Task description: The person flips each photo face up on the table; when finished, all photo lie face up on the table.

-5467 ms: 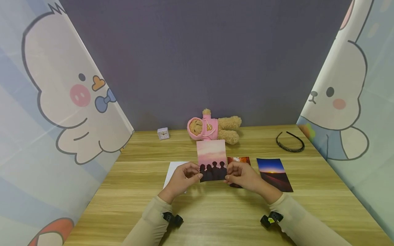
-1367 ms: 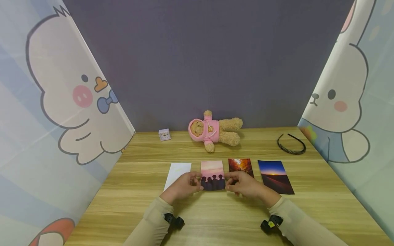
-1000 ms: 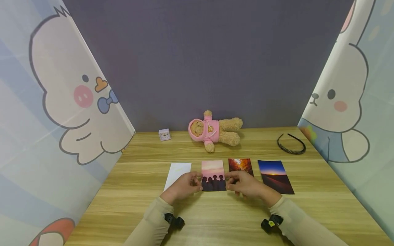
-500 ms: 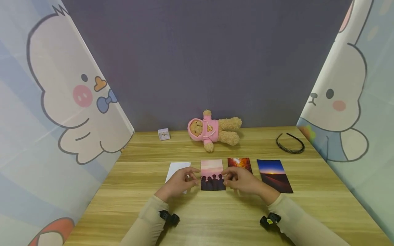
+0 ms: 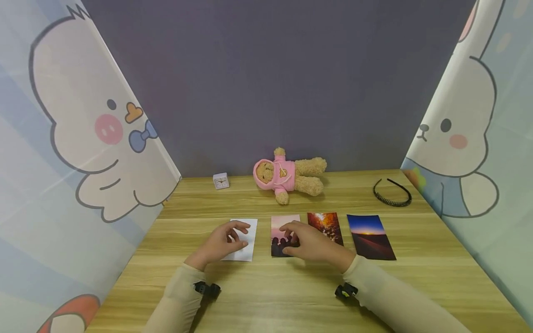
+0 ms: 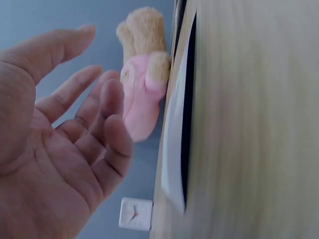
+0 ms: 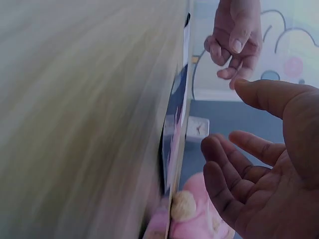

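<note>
Four prints would exceed the count, so several photo cards lie in a row on the wooden table. My left hand, fingers loosely bent and holding nothing, hovers over the white card at the row's left end. Right of it lies the pink-sky photo with dark silhouettes; my right hand is above it, thumb and fingers apart, covering part of it. An autumn-tree photo and a blue sunset photo lie further right. In the left wrist view the left palm has nothing in it.
A teddy bear in a pink hoodie lies on its back by the dark rear wall. A small white clock stands at the back left, a black headband at the back right. Printed cloth panels flank the table.
The pink-sky photo, earlier held up by both hands, was lowered flat onto the table and let go. Both hands then moved left, the left one over the white card.
</note>
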{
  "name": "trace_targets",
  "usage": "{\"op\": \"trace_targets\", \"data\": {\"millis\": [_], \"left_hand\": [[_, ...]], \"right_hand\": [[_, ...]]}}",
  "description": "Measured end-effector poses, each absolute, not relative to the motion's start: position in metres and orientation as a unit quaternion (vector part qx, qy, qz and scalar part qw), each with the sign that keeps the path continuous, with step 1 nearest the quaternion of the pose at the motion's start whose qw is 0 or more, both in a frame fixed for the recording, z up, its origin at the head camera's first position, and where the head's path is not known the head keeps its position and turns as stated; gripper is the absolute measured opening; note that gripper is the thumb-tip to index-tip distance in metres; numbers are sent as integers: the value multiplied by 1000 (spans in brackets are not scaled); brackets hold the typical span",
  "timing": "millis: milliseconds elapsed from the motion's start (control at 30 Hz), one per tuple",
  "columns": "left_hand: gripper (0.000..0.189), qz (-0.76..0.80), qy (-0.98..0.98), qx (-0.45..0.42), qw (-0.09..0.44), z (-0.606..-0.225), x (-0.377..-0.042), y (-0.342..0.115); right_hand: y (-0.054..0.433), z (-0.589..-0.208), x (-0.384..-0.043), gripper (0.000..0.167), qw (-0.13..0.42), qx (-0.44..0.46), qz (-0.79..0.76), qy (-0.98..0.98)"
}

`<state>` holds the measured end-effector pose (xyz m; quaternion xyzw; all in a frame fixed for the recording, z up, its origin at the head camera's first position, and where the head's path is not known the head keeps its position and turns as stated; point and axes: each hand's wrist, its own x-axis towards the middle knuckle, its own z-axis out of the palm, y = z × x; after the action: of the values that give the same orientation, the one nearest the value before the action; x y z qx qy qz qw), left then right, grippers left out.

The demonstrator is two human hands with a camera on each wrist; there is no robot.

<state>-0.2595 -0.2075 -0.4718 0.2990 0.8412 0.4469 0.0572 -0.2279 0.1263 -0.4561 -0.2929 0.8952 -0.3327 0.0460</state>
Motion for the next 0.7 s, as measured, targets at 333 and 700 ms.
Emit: {"op": "trace_targets", "data": {"millis": [333,700], "left_hand": [[50,448,834,308,93,-470,-258,-241],[56,408,860,298,74,-476,-261,-260]], "right_hand": [[83,-454,-235,63,40,-316,-320,892],[46,-449,-238,71,43,-331,-247,910]]}}
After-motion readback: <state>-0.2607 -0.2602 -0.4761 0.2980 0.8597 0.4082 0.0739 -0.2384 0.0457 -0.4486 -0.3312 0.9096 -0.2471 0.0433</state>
